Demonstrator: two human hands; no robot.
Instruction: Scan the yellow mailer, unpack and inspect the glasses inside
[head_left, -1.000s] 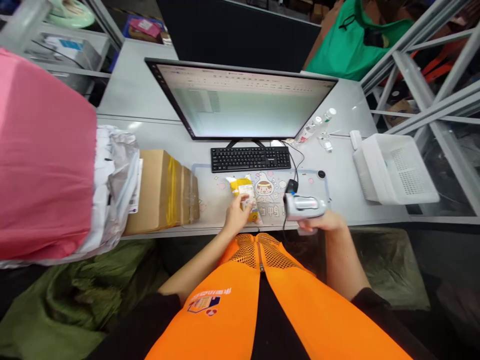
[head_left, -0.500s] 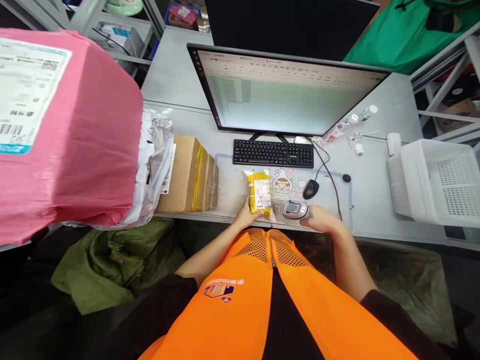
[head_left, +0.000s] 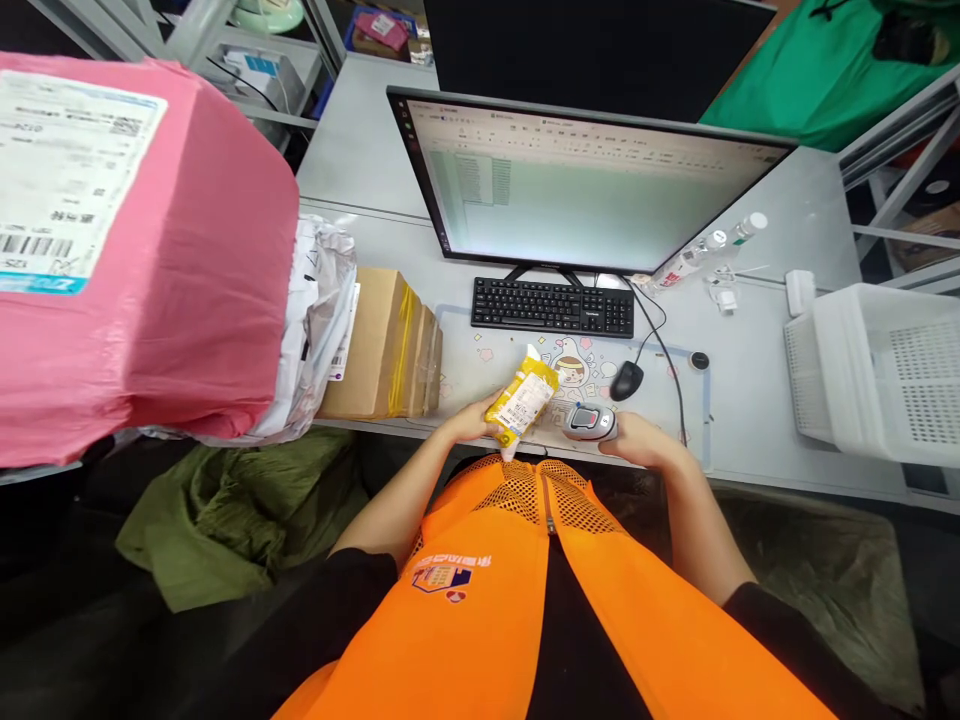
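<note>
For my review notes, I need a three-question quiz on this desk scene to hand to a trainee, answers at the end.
1. What does the left hand hold?
A) a water bottle
B) a yellow package
C) a cardboard box
2. True or false: the right hand holds a grey handheld scanner, and neither hand touches the black mouse.
3. Fill in the blank: the large pink parcel is on the person's ____ side.

Key: 1. B; 2. true; 3. left
</note>
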